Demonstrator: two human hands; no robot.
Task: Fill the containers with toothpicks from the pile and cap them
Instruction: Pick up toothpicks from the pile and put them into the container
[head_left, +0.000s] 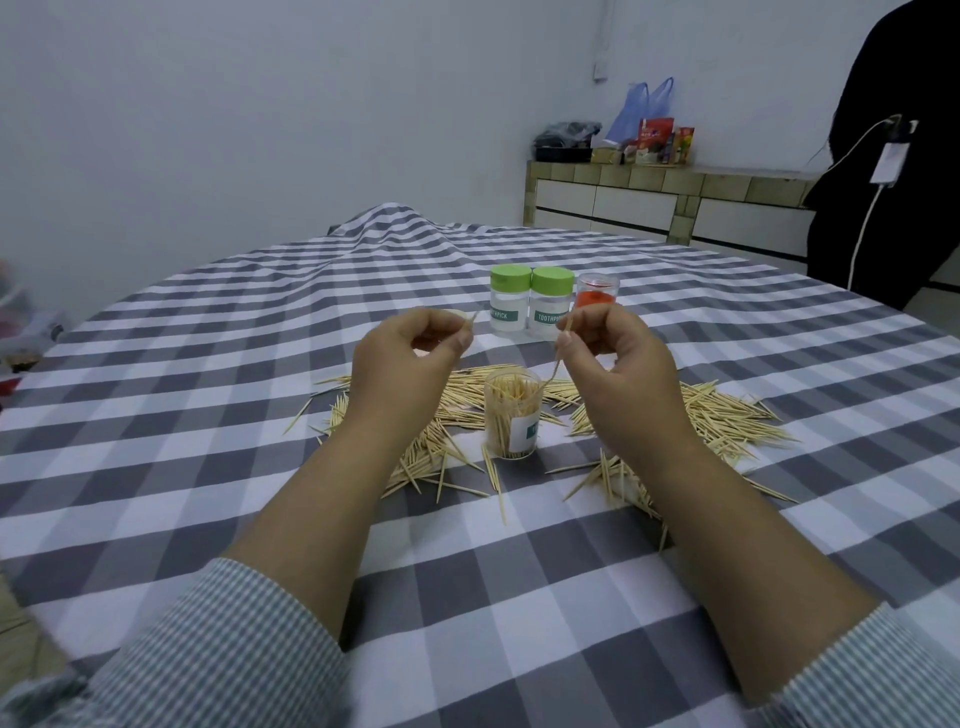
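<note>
Toothpicks pinched in our left hand (410, 358) and right hand (608, 353) should drop point-down into the open container (511, 415) standing amid the pile (727, 415), the right one guided straight past its rim.

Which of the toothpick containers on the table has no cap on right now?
The clear container standing in the toothpick pile, between the hands. Its top is open and packed with toothpicks; the two green-capped jars behind it are closed.

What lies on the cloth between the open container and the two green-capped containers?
In the head view, only loose toothpicks and bare checked cloth lie between the open container and the green-capped containers.
</note>
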